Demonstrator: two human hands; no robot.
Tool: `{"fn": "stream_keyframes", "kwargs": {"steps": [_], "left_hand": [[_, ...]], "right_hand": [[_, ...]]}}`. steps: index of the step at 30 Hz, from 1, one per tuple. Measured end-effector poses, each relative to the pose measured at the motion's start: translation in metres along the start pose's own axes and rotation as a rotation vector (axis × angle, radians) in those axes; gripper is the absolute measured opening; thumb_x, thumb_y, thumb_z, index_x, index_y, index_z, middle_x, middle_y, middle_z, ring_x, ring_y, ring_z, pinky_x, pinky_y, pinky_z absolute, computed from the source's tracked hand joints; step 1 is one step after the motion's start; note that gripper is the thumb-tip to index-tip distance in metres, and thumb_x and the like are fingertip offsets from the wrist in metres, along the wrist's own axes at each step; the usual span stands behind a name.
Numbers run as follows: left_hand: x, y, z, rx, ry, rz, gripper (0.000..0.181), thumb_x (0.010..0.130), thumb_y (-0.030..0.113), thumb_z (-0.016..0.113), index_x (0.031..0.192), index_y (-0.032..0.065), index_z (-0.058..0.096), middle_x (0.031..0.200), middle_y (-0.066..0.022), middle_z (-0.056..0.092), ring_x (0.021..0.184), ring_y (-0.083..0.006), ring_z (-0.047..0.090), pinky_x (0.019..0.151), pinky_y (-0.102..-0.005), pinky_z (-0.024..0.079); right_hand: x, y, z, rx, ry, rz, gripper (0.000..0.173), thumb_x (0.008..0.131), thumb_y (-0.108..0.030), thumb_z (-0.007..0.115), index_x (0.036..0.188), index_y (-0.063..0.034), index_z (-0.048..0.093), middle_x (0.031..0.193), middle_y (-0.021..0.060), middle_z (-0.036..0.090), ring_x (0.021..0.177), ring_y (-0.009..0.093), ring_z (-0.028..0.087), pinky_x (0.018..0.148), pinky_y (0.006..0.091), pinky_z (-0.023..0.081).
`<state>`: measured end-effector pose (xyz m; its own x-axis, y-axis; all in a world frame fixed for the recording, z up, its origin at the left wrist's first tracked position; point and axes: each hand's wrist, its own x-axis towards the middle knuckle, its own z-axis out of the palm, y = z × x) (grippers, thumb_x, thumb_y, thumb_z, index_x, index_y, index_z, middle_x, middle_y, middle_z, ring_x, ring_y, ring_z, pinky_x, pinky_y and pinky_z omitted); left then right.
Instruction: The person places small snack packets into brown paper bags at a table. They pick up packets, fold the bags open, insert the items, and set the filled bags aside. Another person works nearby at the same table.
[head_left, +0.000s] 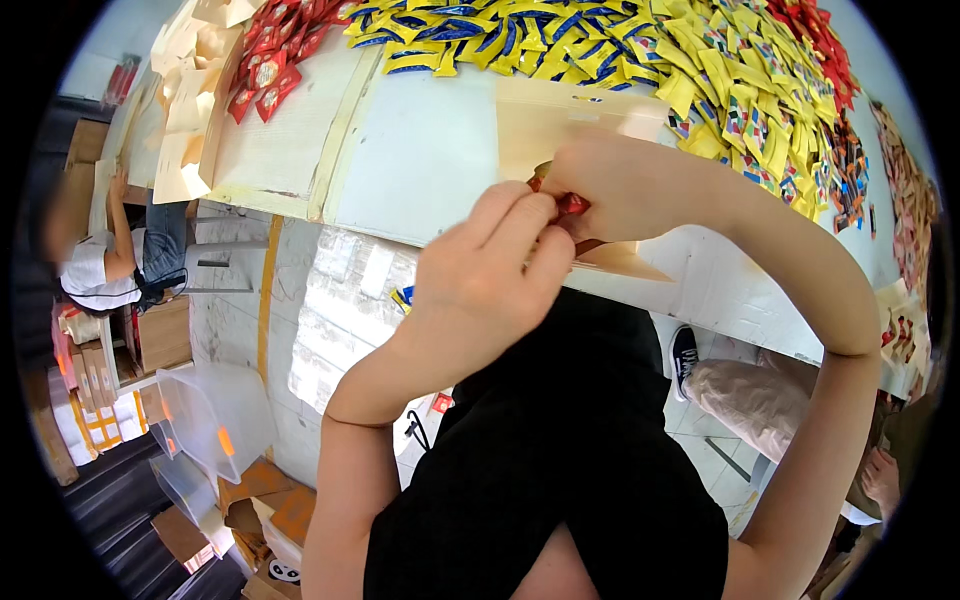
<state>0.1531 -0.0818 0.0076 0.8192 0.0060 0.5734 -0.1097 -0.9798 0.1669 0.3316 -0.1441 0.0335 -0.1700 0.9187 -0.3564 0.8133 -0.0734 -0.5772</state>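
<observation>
Both my hands meet over a cream paper box (517, 112) at the table's near edge. My right hand (622, 187) has its fingers closed around a small red wrapped packet (574, 203). Beside it, the fingers of my left hand (487, 262) bend down into the box, touching or nearly touching the right fingers; what they hold, if anything, is hidden. Something brown and gold shows in the box behind the fingers. Yellow and blue wrapped packets (517, 34) lie heaped just beyond the box.
Red packets (274, 75) lie at the back left beside stacked cream box blanks (191, 112). More yellow packets (757, 97) and dark small packets (847, 176) spread right. Another person (112, 255) sits at the far left; a person's hand (881, 480) shows lower right. Clear plastic bins (217, 420) stand lower left.
</observation>
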Motion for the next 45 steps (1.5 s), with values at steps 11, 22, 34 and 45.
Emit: {"fn": "stream_keyframes", "kwargs": {"steps": [11, 22, 34, 45], "left_hand": [[0.012, -0.009, -0.020, -0.125, -0.419, -0.041, 0.028, 0.072, 0.019, 0.077, 0.097, 0.0111, 0.069, 0.090, -0.0020, 0.064, 0.095, -0.0201, 0.061, 0.093, -0.0405, 0.035], [-0.004, 0.009, -0.020, -0.025, -0.392, -0.034, 0.017, 0.082, 0.010, 0.066, 0.098, 0.0119, 0.071, 0.098, -0.0035, 0.073, 0.094, -0.0179, 0.069, 0.113, -0.0554, 0.031], [-0.003, 0.007, -0.023, -0.092, -0.410, -0.057, 0.024, 0.079, 0.009, 0.066, 0.103, 0.0092, 0.070, 0.102, -0.0068, 0.071, 0.099, -0.0228, 0.068, 0.106, -0.0502, 0.043], [-0.014, 0.000, -0.019, -0.049, -0.272, -0.067, 0.015, 0.074, 0.008, 0.065, 0.087, 0.0026, 0.060, 0.083, -0.0084, 0.063, 0.081, -0.0228, 0.064, 0.093, -0.0465, 0.049]], "right_hand": [[-0.097, 0.014, 0.027, 0.035, 0.396, 0.181, 0.051, 0.075, -0.005, 0.076, 0.122, -0.0026, 0.055, 0.118, 0.0128, 0.060, 0.096, 0.029, 0.062, 0.081, 0.0368, 0.051], [-0.132, 0.021, 0.114, -0.232, 0.626, 0.129, 0.074, 0.068, -0.024, 0.080, 0.128, 0.0082, 0.051, 0.136, 0.0221, 0.047, 0.124, 0.038, 0.050, 0.105, 0.0429, 0.043], [-0.087, -0.029, 0.031, 0.659, 0.864, -0.084, 0.025, 0.089, -0.001, 0.065, 0.112, 0.0041, 0.057, 0.102, 0.0146, 0.068, 0.097, 0.020, 0.068, 0.089, 0.0331, 0.055], [-0.051, -0.020, 0.015, -0.401, 0.269, -0.223, 0.010, 0.075, -0.010, 0.068, 0.075, -0.0020, 0.060, 0.079, 0.0121, 0.059, 0.081, 0.030, 0.060, 0.070, 0.0393, 0.049]]}}
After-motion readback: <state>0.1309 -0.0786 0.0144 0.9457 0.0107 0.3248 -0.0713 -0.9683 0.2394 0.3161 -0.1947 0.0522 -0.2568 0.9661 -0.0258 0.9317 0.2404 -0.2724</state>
